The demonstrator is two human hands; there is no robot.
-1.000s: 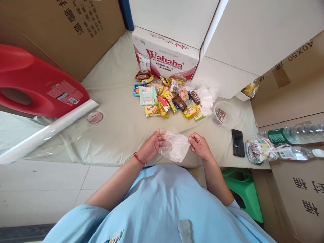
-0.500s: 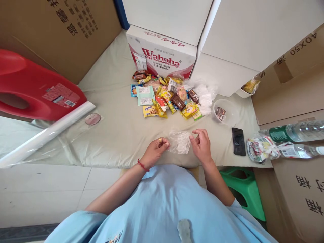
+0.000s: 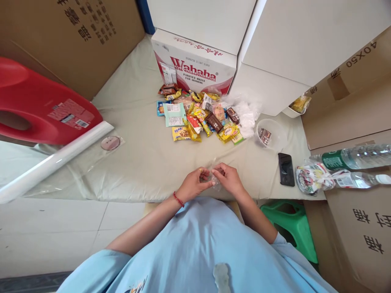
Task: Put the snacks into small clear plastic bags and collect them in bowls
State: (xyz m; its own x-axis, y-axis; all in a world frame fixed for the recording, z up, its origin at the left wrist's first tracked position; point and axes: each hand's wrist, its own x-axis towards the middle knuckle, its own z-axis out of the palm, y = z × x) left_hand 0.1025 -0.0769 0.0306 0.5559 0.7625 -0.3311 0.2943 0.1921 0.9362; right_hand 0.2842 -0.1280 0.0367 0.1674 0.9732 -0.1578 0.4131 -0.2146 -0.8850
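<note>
Close together near the table's front edge, my two hands hold a clear plastic bag, crumpled and mostly covered by my fingers. My left hand, with a ring and a red bracelet, pinches its left side. From the right, my right hand grips it between thumb and fingers. Beyond them lies a heap of wrapped snacks, with a brown packet and a light green packet on it. More clear plastic bags lie at the heap's right side.
A clear round tub holds a brown packet. Right of it are a black phone and plastic bottles. A red jug and a plastic film roll lie left. A Wahaha carton stands behind the heap.
My right hand has moved left onto the bag and closed on it. My left hand has shifted slightly right, and the bag is now bunched between both hands.
</note>
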